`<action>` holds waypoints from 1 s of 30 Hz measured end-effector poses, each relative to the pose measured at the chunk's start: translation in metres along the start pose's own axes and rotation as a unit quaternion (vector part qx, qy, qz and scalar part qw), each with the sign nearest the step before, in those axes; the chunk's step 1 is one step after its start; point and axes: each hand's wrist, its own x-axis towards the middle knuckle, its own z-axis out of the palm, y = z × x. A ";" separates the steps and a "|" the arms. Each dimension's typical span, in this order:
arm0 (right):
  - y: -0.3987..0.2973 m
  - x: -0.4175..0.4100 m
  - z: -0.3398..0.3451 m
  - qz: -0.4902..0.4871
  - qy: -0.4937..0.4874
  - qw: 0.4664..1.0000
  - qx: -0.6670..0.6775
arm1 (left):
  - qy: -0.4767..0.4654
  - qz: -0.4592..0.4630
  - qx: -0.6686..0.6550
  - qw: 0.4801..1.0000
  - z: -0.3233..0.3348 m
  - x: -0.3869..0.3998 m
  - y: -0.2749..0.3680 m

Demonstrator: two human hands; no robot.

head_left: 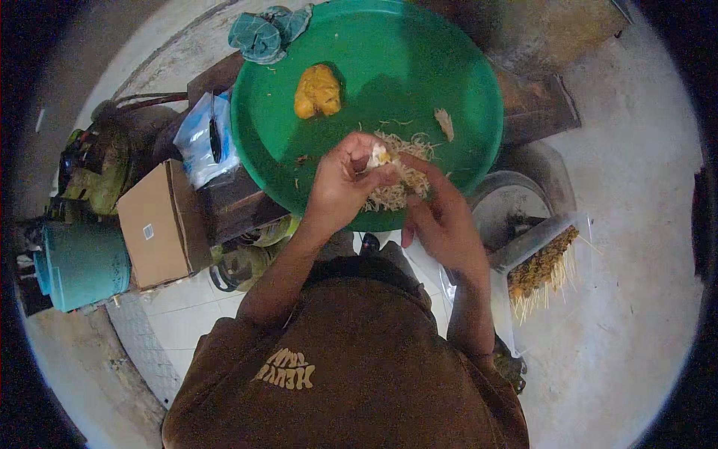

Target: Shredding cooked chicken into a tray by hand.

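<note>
A shallow round green plastic tray [269, 140] lies before me. My left hand [348, 179] is over its near part, with thumb and fingers closed on a small whitish-yellow piece of meat [381, 155]. My right hand [446, 219] is just right of it, index finger stretched towards the piece and the other fingers bent; whether it pinches a shred is blurred. Beneath both hands is a pile of pale shredded meat [401, 193], partly covered by them. Farther back on the tray rests a yellow lump of cooked meat, perhaps chicken [318, 91]. A loose pale strip of meat [444, 124] lies to the right.
A teal cloth [261, 36] hangs over the tray's far left rim. On the left stand a plastic bag [205, 140], a cardboard box [151, 224] and a teal bucket [87, 266]. To my right, a clear plastic container [513, 325] holds several skewers of food [541, 269].
</note>
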 end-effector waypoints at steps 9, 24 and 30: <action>0.003 0.001 -0.002 -0.033 0.022 0.999 -0.001 | 0.001 -0.005 0.024 1.000 0.007 0.002 0.009; 0.053 0.023 -0.023 -0.014 0.089 0.989 -0.121 | 0.041 -0.032 -0.005 0.999 -0.002 -0.003 -0.005; 0.013 0.003 -0.009 -0.036 0.026 0.999 -0.019 | 0.023 -0.030 0.031 0.999 -0.003 -0.004 0.004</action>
